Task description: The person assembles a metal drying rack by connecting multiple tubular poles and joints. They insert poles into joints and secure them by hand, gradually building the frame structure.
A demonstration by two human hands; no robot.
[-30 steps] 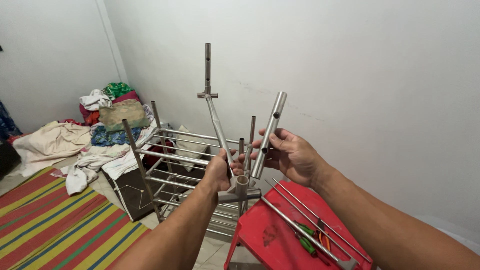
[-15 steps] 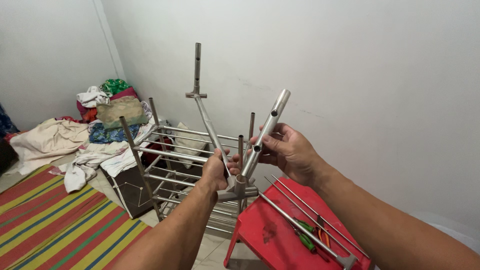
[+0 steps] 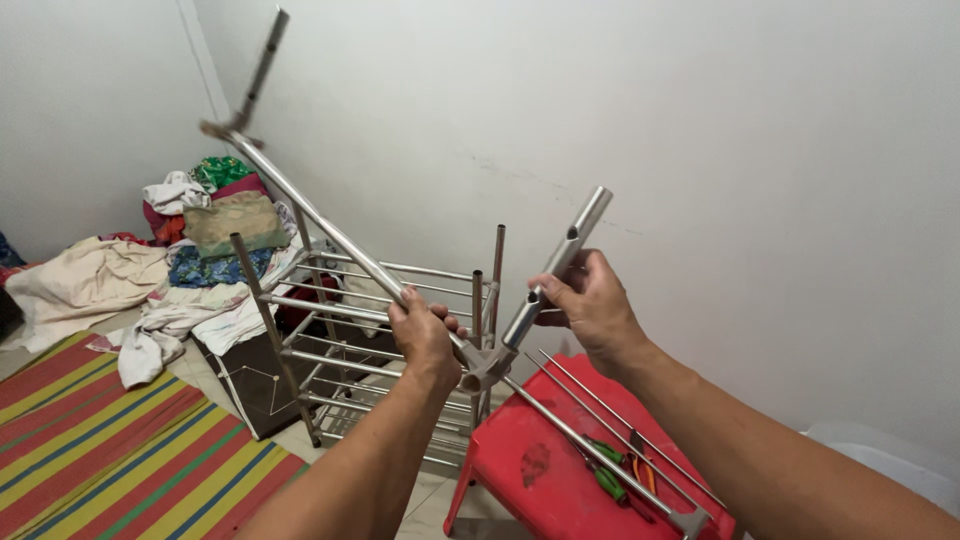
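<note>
My left hand (image 3: 425,335) grips a long steel tube (image 3: 320,220) that slants up to the left, ending in a blurred cross fitting (image 3: 232,126) near the wall corner. Its lower end meets a grey junction piece (image 3: 483,364). My right hand (image 3: 592,302) grips a short, thicker steel tube with holes (image 3: 560,262), whose lower end sits in that junction piece. Another long tube (image 3: 590,448) runs from the junction down to the right over a red plastic stool (image 3: 530,470).
A steel rack frame (image 3: 340,320) with horizontal rails stands behind the hands. Thin rods and green-handled tools (image 3: 610,480) lie on the stool. A clothes pile (image 3: 200,230) fills the corner. A striped mat (image 3: 100,440) covers the floor at left.
The long tube in my left hand swung from near upright to a steep lean toward the left. The short tube in my right hand went into the junction piece and tilted right.
</note>
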